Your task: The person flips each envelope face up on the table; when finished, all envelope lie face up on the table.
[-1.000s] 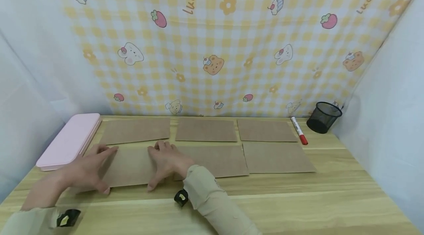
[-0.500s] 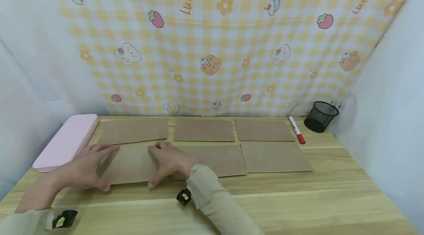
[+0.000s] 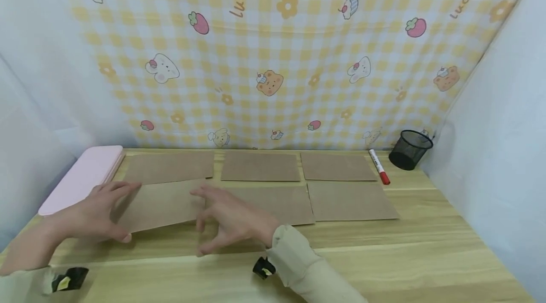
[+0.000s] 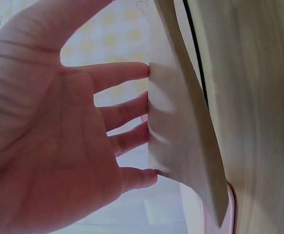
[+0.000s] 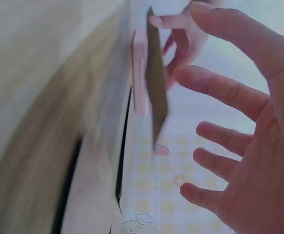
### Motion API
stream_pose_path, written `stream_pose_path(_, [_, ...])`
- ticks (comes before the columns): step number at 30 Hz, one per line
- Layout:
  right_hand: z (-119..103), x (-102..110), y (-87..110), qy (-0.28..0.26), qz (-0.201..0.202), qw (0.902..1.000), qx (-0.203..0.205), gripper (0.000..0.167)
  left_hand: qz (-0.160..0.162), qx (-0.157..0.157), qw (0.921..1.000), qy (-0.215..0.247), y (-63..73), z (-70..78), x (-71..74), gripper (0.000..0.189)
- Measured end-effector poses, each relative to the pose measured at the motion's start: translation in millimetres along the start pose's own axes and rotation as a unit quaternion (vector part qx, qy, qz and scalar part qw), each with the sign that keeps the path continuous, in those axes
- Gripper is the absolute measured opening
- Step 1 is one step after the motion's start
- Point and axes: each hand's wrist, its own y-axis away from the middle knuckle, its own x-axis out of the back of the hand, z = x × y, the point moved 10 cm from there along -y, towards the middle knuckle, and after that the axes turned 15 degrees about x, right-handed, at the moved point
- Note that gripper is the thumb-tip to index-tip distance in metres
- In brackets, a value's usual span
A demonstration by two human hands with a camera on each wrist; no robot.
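My left hand [image 3: 91,210] holds a flat brown kraft-paper rectangle [image 3: 164,206] by its left end, thumb at the front edge and fingers along the back one. In the left wrist view, the fingertips press the edge of this brown rectangle [image 4: 173,107], and it is raised off the wood, its right side tilted up. My right hand [image 3: 239,217] hovers just past the sheet's right end, fingers spread and holding nothing. From the right wrist, a gap shows between the right hand [image 5: 258,165] and the raised brown rectangle [image 5: 156,83].
Several similar brown rectangles lie in two rows, among them one behind the held piece [image 3: 170,168] and one at the front right [image 3: 351,201]. A pink case [image 3: 81,179] stands at the left. A red-capped marker [image 3: 378,165] and a black mesh cup [image 3: 410,151] are at the back right.
My right hand has let go of the brown rectangle and drawn back to the right, its fingers spreading. The rectangle has risen and tilted, still held in my left hand, which moved slightly left.
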Motion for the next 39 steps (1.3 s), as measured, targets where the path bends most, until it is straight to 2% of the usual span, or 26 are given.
stream_pose_path(5, [2.4, -14.0, 3.3, 0.021, -0.039, 0.9985, -0.033, 0.043, -0.017, -0.003, 0.9994, 0.031, 3.6, 1.9, 1.7, 0.107])
stream_pose_path(11, [1.0, -21.8, 1.5, 0.065, -0.048, 0.9964, -0.025, 0.043, -0.044, -0.014, 0.9976, 0.052, 6.5, 5.6, 1.1, 0.101])
stream_pose_path(17, [2.4, -27.2, -0.5, 0.076, -0.063, 0.9946, -0.031, 0.043, -0.043, -0.022, 0.9966, 0.066, 12.1, 5.9, 7.9, 0.098])
stream_pose_path(21, [4.5, -24.9, -5.8, 0.127, -0.065, 0.9892, -0.033, 0.036, -0.039, -0.032, 0.9966, 0.066, 13.0, 9.8, 11.2, 0.097])
stream_pose_path(24, [4.9, -22.7, -8.8, 0.170, -0.064, 0.9829, -0.031, 0.023, -0.043, -0.035, 0.9964, 0.063, 12.1, 11.2, 10.5, 0.096])
stream_pose_path(30, [0.2, -15.6, -12.6, 0.217, -0.034, 0.9755, -0.008, 0.013, -0.048, -0.033, 0.9955, 0.074, 15.3, 11.0, 9.9, 0.095])
stream_pose_path(37, [-3.4, -9.5, -10.4, 0.234, 0.010, 0.9721, 0.012, 0.016, -0.058, -0.049, 0.9927, 0.093, 18.6, 16.6, 7.6, 0.091])
stream_pose_path(39, [-5.4, -5.0, -10.4, 0.252, 0.027, 0.9670, 0.025, 0.016, -0.063, -0.051, 0.9921, 0.095, 17.3, 17.6, 8.6, 0.090])
